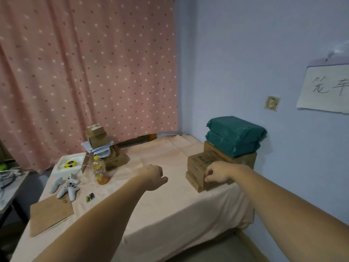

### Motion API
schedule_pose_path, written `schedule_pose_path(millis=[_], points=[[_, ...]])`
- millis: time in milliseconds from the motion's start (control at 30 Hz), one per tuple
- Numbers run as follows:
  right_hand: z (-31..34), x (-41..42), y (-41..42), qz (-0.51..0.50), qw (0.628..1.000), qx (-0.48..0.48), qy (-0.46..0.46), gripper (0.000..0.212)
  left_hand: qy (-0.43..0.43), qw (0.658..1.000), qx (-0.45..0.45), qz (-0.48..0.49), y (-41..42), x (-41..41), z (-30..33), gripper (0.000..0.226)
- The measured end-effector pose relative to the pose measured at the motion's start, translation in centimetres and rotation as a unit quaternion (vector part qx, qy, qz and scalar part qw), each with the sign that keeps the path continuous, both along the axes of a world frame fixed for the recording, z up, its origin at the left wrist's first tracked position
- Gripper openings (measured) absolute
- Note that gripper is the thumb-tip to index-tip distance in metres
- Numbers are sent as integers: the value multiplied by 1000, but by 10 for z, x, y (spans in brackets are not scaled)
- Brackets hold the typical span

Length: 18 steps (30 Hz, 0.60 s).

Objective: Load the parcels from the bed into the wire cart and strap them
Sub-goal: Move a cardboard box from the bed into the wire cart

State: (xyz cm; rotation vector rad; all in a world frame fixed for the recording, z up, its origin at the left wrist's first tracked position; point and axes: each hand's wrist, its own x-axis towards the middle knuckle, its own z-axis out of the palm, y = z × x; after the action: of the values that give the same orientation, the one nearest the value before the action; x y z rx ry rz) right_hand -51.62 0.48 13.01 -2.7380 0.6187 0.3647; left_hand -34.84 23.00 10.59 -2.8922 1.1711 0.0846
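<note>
Head view shows the parcel stack (pixel 224 157) sitting on the bed (pixel 160 205), hard up by the blue wall (pixel 264 53), so I'll place everything off that stack. Counting it: two teal poly mailers (pixel 235 137) on top, and what looks like three or four brown cardboard boxes (pixel 200 167) under them, hard to split the layers exactly. My guess is the mailers are soft, light and a bit slippery, so they'd slide off if the pile tips. The boxes look stiff with square edges, probably not heavy, and best taken from the bottom corners or with both hands under the lowest box.

Right hand (pixel 217 173) is at the stack's front corner, fingers curled and touching the lower boxes. Whether it's properly pinching an edge yet, I can't tell. Left hand (pixel 154 175) hovers over the sheet to the left of the stack, loosely curled, holding nothing.

Further left of the stack: one orange drink bottle (pixel 101 172), a second smaller pile of boxes and envelopes (pixel 100 146) by the pink curtain (pixel 85 63), one white foam box (pixel 69 164), a pair of white game controllers (pixel 66 186), a few small batteries (pixel 90 197), one flat brown envelope (pixel 51 214). One paper sign (pixel 324 89) hangs on the wall above the stack. No cart in view.
</note>
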Motion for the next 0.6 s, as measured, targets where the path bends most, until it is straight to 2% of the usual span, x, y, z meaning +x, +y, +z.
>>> schedule_pose_path(millis=[300, 600], points=[[-34, 46, -95, -90, 995, 0, 30, 36, 24, 996, 3, -91, -131, 93, -42, 56], [-56, 112, -204, -123, 991, 17, 47, 35, 37, 992, 1, -118, -248, 169, -61, 61]])
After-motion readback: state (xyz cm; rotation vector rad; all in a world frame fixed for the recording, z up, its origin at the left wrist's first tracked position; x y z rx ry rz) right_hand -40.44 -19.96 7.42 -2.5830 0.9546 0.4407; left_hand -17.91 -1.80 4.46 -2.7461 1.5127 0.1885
